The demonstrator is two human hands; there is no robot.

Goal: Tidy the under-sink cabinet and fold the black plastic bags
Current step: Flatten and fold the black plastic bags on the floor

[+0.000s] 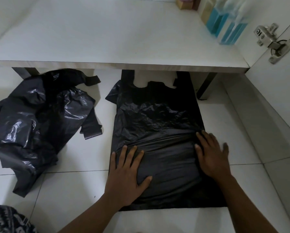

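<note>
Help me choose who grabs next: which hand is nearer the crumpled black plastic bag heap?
Left. The left hand is just right of the crumpled black heap; the right hand, farther right.

One black bag (157, 118) lies flat on tiles; others (38, 118) crumpled beside it.

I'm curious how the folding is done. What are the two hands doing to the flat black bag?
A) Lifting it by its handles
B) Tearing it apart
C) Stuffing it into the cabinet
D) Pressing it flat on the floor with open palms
D: the left hand and right hand lie spread, palms down, on the flat black bag, which rests on the floor tiles.
</note>
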